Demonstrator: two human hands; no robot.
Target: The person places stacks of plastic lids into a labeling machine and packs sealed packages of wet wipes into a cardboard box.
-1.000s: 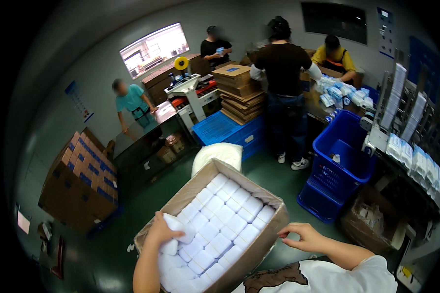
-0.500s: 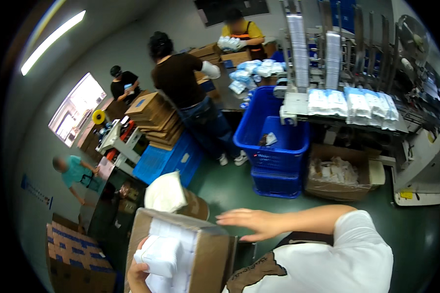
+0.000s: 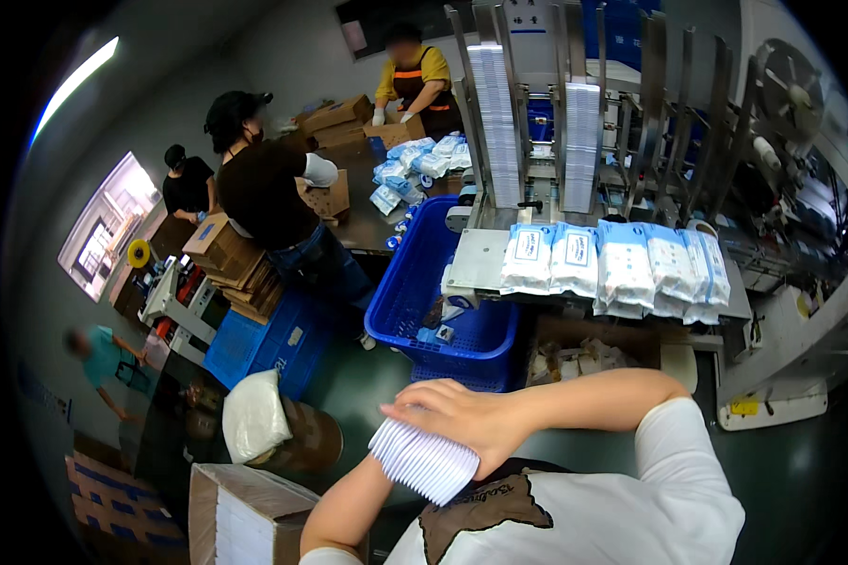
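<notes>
A stack of thin white pieces (image 3: 426,461), packed face to face with ridged edges, is held in front of my chest. My right hand (image 3: 457,414) lies over its far side, thumb and fingers bent around it. From the lower left my left hand (image 3: 375,478) reaches under the same stack; only the wrist shows and its fingers are hidden behind the pieces. Below my left forearm stands an open cardboard box (image 3: 287,494) holding white contents.
Blue-and-white soft packs (image 3: 624,268) lie on a machine's ledge, below tall racks of white pieces (image 3: 496,122). Blue crates (image 3: 443,325) stand in front. A drum with a white bag (image 3: 254,414) is to the left. Two co-workers (image 3: 269,188) pack at a table beyond.
The white stack has come up out of the cardboard box toward my chest, and my right hand has closed on it. My view has turned to the right.
</notes>
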